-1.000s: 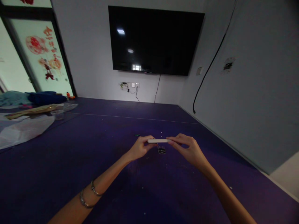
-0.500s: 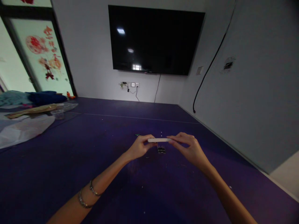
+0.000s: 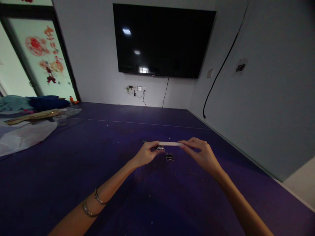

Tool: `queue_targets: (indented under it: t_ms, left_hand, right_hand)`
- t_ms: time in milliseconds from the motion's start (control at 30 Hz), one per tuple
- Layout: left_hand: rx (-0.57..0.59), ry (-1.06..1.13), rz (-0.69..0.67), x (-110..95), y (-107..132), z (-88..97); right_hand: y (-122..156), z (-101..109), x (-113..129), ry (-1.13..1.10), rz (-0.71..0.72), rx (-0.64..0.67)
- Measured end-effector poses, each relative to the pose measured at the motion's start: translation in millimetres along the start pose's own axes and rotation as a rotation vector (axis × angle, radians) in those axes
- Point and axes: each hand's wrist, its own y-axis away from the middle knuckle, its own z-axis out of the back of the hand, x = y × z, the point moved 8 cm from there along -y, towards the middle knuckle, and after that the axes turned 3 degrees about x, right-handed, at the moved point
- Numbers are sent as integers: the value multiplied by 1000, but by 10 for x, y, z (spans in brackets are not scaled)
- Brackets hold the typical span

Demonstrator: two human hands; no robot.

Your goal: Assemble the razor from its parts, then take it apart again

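A thin, flat white piece (image 3: 169, 143), seen edge-on, is held level between my two hands above the purple surface (image 3: 118, 190). My left hand (image 3: 145, 154) pinches its left end, thumb below and fingers above. Under that end, by the left thumb, a small shiny metallic part (image 3: 160, 148) shows; its kind I cannot make out. At the right end, my right hand (image 3: 200, 152) grips the piece between thumb and fingers. Just below the white piece, a small dark object with clear edges (image 3: 169, 157) lies on the surface. Beyond my left hand is a small green strip (image 3: 144, 141).
A large black television (image 3: 164, 42) hangs on the wall ahead, over sockets with cables (image 3: 139, 88). A black cable (image 3: 219, 75) dangles at the right wall. Far left lie clear plastic sheeting (image 3: 27, 137), a yellowish flat piece (image 3: 36, 117) and blue cloth (image 3: 49, 102).
The white piece and both hands have risen slightly and shifted a little to the right. The shiny part under its left end has come into view.
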Motion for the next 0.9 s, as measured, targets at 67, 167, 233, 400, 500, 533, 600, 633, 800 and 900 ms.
queue_targets:
  t_ms: [67, 167, 233, 400, 500, 533, 600, 633, 800, 900]
  left_hand:
    - [12, 11, 4, 18, 1, -12]
    - [30, -20, -3, 32, 6, -24]
    - [18, -30, -8, 37, 5, -12]
    - [-6, -25, -11, 45, -7, 18]
    - [7, -41, -18, 28, -11, 15]
    - [11, -46, -20, 22, -11, 13]
    - [10, -40, -17, 19, -9, 11]
    - [6, -27, -14, 23, -9, 10]
    - [-15, 3, -8, 41, -9, 14]
    - [-2, -25, -9, 33, -8, 11]
  right_hand:
    - [0, -27, 9, -22, 0, 10]
    - [6, -96, 57, -61, 16, 46]
    - [6, -103, 51, -77, 15, 49]
    - [0, -37, -21, -64, -2, 5]
    - [7, -75, 28, -54, 29, 28]
    - [11, -90, 43, -51, 38, 33]
    - [15, -101, 41, -50, 39, 34]
    - [14, -96, 22, -53, 28, 28]
    - [3, -65, -49, -83, -24, 3]
    - [0, -111, 9, -106, 0, 44]
